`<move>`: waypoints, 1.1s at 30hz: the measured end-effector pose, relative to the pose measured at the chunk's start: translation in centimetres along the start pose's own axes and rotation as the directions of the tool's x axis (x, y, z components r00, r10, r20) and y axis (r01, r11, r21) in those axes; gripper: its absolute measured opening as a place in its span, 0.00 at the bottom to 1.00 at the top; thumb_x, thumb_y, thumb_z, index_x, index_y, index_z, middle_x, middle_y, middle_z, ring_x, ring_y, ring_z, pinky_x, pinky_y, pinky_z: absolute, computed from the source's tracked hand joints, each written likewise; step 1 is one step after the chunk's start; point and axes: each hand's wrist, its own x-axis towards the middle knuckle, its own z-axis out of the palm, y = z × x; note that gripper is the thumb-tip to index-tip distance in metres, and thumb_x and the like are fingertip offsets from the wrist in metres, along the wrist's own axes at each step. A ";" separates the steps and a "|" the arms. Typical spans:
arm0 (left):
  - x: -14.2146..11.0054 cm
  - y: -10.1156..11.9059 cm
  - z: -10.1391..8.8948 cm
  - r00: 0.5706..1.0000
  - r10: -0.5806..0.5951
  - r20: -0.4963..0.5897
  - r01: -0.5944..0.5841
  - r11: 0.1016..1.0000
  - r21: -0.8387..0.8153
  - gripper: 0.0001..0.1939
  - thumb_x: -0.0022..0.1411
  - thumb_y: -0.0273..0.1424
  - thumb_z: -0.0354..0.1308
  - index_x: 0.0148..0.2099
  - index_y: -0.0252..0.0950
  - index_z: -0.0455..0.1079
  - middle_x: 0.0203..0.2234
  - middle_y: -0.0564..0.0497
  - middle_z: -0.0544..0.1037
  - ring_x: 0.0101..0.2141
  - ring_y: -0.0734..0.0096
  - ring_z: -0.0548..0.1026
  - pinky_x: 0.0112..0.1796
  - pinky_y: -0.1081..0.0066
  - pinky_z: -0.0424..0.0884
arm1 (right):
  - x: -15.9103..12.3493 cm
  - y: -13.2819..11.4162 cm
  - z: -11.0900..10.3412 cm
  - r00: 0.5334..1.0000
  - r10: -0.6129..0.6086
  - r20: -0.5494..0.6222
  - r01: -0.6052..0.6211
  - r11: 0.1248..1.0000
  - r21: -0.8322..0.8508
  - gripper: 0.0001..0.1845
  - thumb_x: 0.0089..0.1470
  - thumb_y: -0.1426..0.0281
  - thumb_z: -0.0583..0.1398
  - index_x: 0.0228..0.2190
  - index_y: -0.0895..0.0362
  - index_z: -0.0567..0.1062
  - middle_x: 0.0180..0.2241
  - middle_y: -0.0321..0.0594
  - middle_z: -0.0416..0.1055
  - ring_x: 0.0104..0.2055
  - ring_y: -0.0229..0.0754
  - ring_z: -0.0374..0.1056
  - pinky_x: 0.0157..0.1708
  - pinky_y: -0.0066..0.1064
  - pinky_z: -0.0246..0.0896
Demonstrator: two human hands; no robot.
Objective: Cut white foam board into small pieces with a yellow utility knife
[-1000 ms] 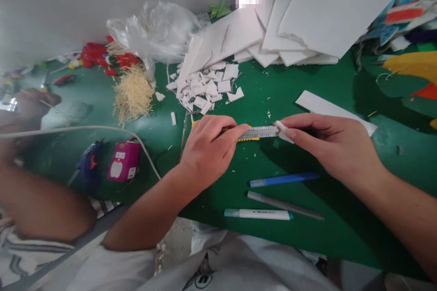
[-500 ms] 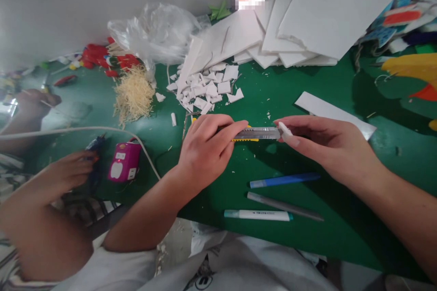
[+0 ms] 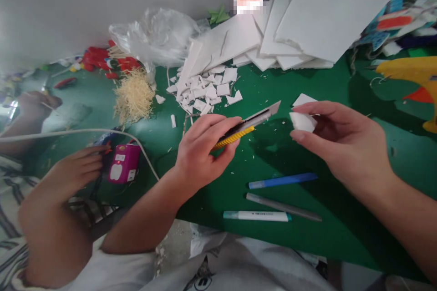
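Observation:
My left hand (image 3: 206, 147) is closed around a yellow utility knife (image 3: 235, 137), its blade out and tilted up to the right. Between thumb and fingers, my right hand (image 3: 344, 134) pinches a small white foam piece (image 3: 303, 122). A gap separates the blade tip from the foam. Behind the right fingers lies a white foam strip (image 3: 303, 99), mostly hidden. Below the hands rest a blue marker (image 3: 283, 181), a grey marker (image 3: 283, 206) and a white marker with teal ends (image 3: 257, 216).
Beyond my left hand lies a heap of foam scraps (image 3: 208, 88), with stacked foam sheets (image 3: 327, 17) behind. A co-worker's hand (image 3: 80, 168) holds a dark blue tool beside a magenta power box (image 3: 124, 163). A white cable (image 3: 102, 130) crosses the left side. A yellow glue gun (image 3: 406, 70) lies right.
The knife blade has come away from the foam and tilted upward. My right hand has moved slightly right with the piece. A co-worker's hand has reached the blue tool and shifted it.

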 end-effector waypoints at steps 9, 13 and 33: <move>-0.7 1.6 1.0 0.991 -0.008 0.132 0.046 0.957 -0.287 0.19 0.68 0.22 0.56 0.60 0.35 0.74 0.44 0.46 0.85 0.38 0.71 0.82 0.42 0.72 0.80 | 0.2 -0.4 0.1 0.999 -0.037 0.031 0.043 0.972 -0.232 0.08 0.48 0.68 0.69 0.34 0.45 0.84 0.35 0.33 0.84 0.33 0.43 0.77 0.34 0.36 0.75; -0.7 1.9 1.1 0.989 -0.009 0.150 0.050 0.961 -0.273 0.17 0.70 0.23 0.55 0.58 0.35 0.74 0.45 0.46 0.85 0.38 0.71 0.82 0.43 0.72 0.80 | 0.4 0.1 0.1 0.994 0.082 0.074 -0.069 0.984 -0.165 0.08 0.48 0.66 0.69 0.33 0.45 0.86 0.30 0.33 0.82 0.29 0.41 0.74 0.30 0.34 0.72; -0.9 1.6 1.5 0.989 0.035 0.143 0.000 0.970 -0.241 0.16 0.69 0.22 0.56 0.58 0.29 0.73 0.43 0.43 0.85 0.39 0.71 0.82 0.44 0.72 0.81 | 0.7 0.5 0.3 0.978 0.200 0.061 -0.192 0.974 -0.123 0.09 0.46 0.61 0.72 0.32 0.47 0.87 0.26 0.35 0.81 0.31 0.43 0.77 0.34 0.36 0.74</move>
